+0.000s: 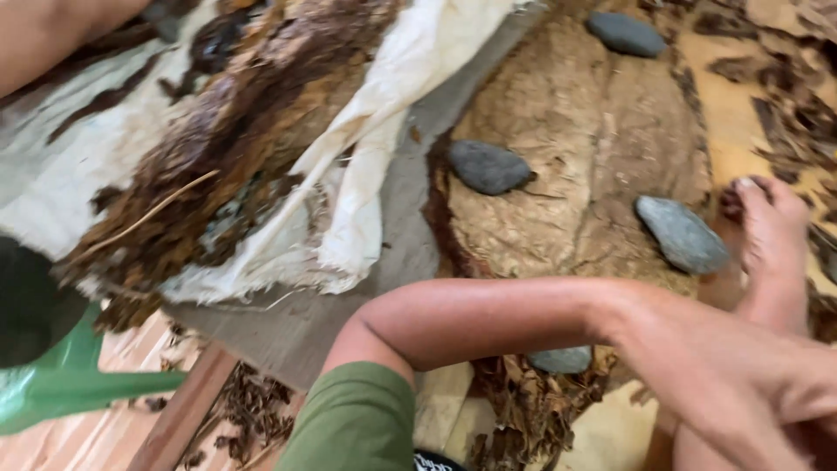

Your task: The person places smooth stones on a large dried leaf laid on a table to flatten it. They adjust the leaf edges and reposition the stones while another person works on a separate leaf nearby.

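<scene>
Flattened tan dried leaves, stacked in a broad rounded pile, are seen on the floor mat at centre right, weighted by several smooth grey oval stones: one at the pile's left, one at its right edge, one at the top, and one partly hidden under the forearm. One hand, reached across from the left at lower right, is placed just below and right of the pile, near its lower edge; which hand it is cannot be told, and its fingers are cut off and blurred, so spread or closed cannot be told. No contact with the leaves is visible. A bare foot is rested just right of the pile, beside the right stone. A crumpled white cloth with dark brown loose leaf scraps heaped on it is laid to the left, well apart from the hand. A green plastic piece is seen at lower left. An olive green sleeve is seen at the bottom.
</scene>
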